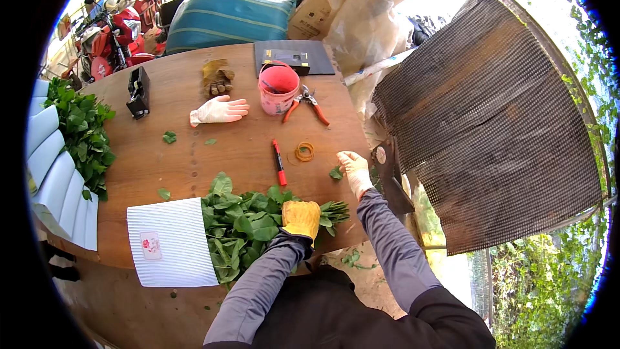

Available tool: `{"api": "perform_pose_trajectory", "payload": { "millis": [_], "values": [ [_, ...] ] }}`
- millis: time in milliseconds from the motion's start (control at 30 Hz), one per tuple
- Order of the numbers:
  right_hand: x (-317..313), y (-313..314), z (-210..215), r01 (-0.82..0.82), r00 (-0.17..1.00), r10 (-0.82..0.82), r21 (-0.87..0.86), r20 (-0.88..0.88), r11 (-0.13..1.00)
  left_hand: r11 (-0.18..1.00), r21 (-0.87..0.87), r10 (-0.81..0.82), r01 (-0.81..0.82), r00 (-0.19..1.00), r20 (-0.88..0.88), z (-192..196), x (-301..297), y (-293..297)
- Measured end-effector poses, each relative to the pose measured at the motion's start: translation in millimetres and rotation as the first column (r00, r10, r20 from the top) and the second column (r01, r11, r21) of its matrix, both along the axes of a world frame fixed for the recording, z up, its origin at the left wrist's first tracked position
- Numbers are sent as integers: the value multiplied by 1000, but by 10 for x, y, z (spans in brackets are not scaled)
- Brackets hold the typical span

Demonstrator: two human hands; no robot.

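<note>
Leafy bunch (pixel 242 226) lies along the near edge of the counter (pixel 145 161), foliage toward the left, stem ends toward the right. White ribbed wrap (pixel 171 268) encloses its left end. Left hand (pixel 301 220), in a yellow glove, grips the bunch close to the stem ends. Other wrapped bunches (pixel 77 136) are heaped at the left edge. Right hand (pixel 354 169), in a pale glove, is at the right edge, fingers drawn together; cannot tell whether they pinch anything. Small loose leaf (pixel 336 172) just beside its fingers. Farther in: red marker (pixel 279 163), with tan bands (pixel 304 151) to its right. Beyond these: pale empty glove (pixel 219 110), pink bucket (pixel 279 90), orange-handled pruners (pixel 307 105) beside it. Black dispenser (pixel 137 92) sits toward the far left corner; dark mat (pixel 321 58) at the far right corner.
</note>
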State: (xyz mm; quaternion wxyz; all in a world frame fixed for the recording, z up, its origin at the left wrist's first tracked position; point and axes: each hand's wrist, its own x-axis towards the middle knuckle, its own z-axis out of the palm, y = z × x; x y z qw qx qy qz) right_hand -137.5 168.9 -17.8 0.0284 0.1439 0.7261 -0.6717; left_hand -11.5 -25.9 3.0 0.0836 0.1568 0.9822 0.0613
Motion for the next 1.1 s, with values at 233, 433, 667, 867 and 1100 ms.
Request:
{"api": "perform_pose_trajectory", "payload": {
  "millis": [233, 433, 667, 867, 1100],
  "values": [
    [-241, -686, 139, -86, 845, 477, 820, -241, 566, 999, 32, 28, -29, 999, 41, 24, 9, -16],
    [-383, -734, -239, -107, 594, 805, 992, 9, 68, 1000, 1, 7, -7, 1000, -21, 34, 40, -5],
    [-464, -846, -193, -53, 510, 853, 994, 109, -96, 999, -43, -4, 4, 1000, 4, 129, 41, -12],
    [-357, -586, 48, -420, 783, 622, 759, 25, 498, 997, -72, -32, 32, 999, 5, 103, 20, 8],
    [560, 610, 277, -300, 931, 290, 12, 221, 954, 996, -87, -33, 35, 999, 25, 107, 4, 22]
  ]
}}
